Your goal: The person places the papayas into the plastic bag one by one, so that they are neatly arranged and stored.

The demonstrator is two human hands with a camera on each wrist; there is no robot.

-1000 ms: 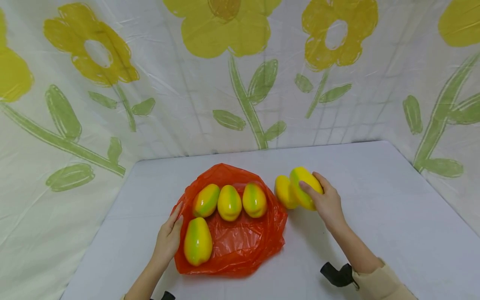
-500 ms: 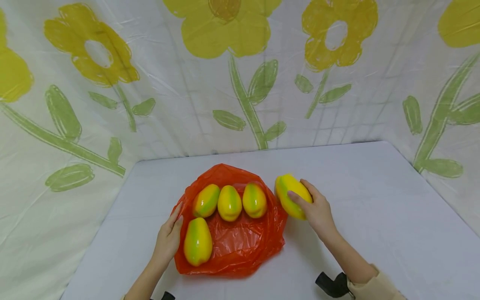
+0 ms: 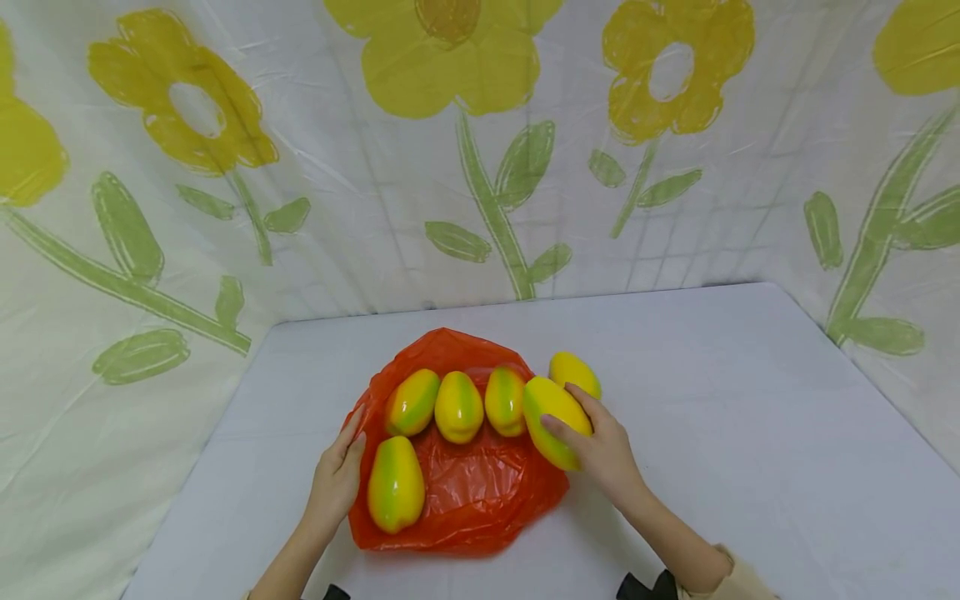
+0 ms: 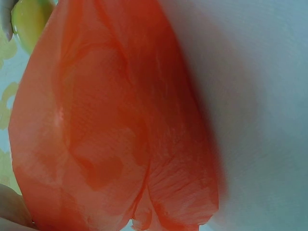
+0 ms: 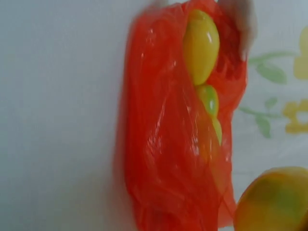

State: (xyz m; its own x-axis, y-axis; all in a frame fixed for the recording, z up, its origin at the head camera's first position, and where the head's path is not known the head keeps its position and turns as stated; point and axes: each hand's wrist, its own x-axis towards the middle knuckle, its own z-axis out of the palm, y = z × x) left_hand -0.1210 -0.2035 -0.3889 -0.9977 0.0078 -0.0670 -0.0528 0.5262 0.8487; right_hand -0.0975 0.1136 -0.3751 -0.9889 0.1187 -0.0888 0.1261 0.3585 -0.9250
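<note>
A red plastic bag (image 3: 480, 483) stands open on the table, with several yellow-green papayas inside. Three of them, such as the middle papaya (image 3: 459, 407), line its far side, and one papaya (image 3: 396, 485) lies at the near left. My left hand (image 3: 337, 475) holds the bag's left rim, thumb on the inner side. In the left wrist view the bag's wall (image 4: 106, 125) fills much of the picture. My right hand (image 3: 606, 450) grips another papaya (image 3: 553, 421) over the bag's right rim; this held papaya (image 5: 274, 202) shows at the lower right of the right wrist view.
One more papaya (image 3: 576, 372) lies on the white table (image 3: 720, 400), just outside the bag at the back right. Behind the table hangs a white curtain (image 3: 337, 208) printed with yellow flowers.
My right hand has carried its papaya left and nearer, from above the loose papaya to the bag's right rim, uncovering that loose papaya. The left hand and the bag have stayed put.
</note>
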